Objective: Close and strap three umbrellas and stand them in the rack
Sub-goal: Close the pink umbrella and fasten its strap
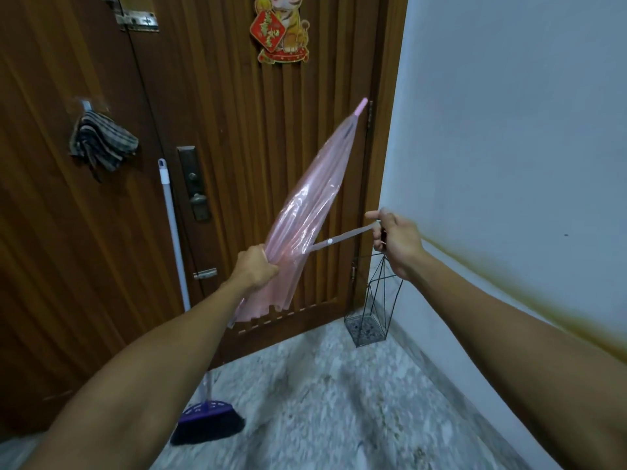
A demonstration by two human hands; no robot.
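Gripping the folded pink umbrella [305, 212] with my left hand [254, 266], right hand [397, 239] pinching its strap [342, 237] taut, still unfastened; the rack [369, 313] in the floor's corner stands empty.

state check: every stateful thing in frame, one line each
pink umbrella: folded shut, tip up, not strapped
strap: pulled out taut, unfastened
left hand: grips the gathered canopy
right hand: pinches the strap's end
wire rack: upright in the corner, no umbrellas in it
door: closed
broom: leaning against the door
cloth: hanging on a hook
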